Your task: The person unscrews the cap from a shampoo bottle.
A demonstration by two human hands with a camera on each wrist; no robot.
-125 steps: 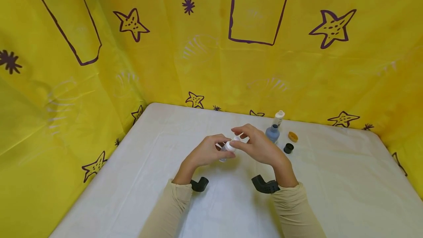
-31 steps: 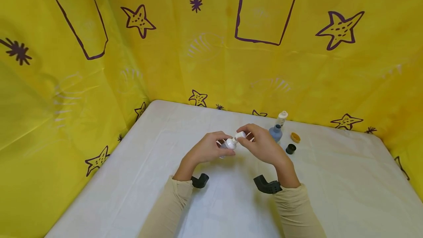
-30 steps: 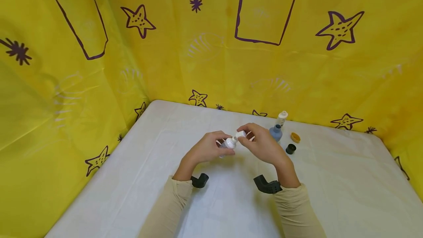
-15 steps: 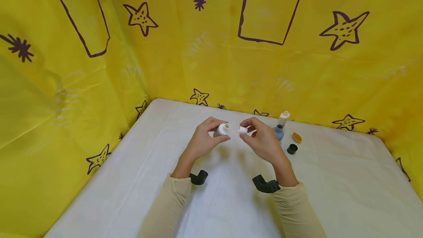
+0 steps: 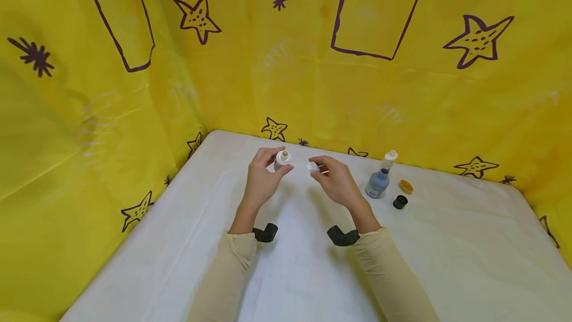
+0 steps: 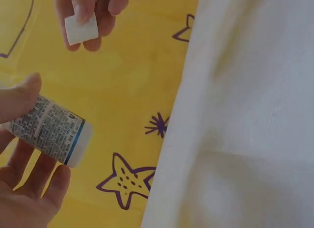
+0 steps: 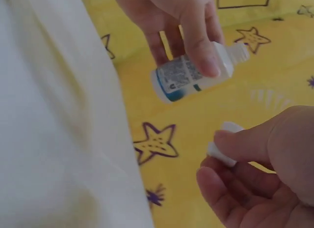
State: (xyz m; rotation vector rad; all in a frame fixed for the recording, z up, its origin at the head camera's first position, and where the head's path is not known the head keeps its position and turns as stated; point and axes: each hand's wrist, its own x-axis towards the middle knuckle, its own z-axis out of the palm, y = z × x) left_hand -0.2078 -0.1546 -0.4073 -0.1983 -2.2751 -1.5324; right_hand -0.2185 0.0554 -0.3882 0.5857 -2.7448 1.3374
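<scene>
My left hand [image 5: 262,177] grips a small white bottle [image 5: 282,158] with a printed label and a blue band. Its threaded neck is bare, as the right wrist view shows the bottle [image 7: 189,73] tilted. Between thumb and fingers, my right hand [image 5: 335,181] pinches a white screw cap [image 5: 312,166], held a short way right of the bottle and apart from it. The left wrist view shows the cap [image 6: 82,30] from the side. Both hands are raised above the white table.
Right of my hands stand an uncapped blue bottle [image 5: 377,184] and, behind it, a white bottle [image 5: 390,159]. Close by lie an orange cap [image 5: 405,187] and a black cap [image 5: 400,202]. A yellow patterned curtain [image 5: 313,93] rises behind the white-covered table [image 5: 456,242].
The cap has come off the bottle in my left hand and stays in my right fingers. Both hands have moved apart, then left and farther away.
</scene>
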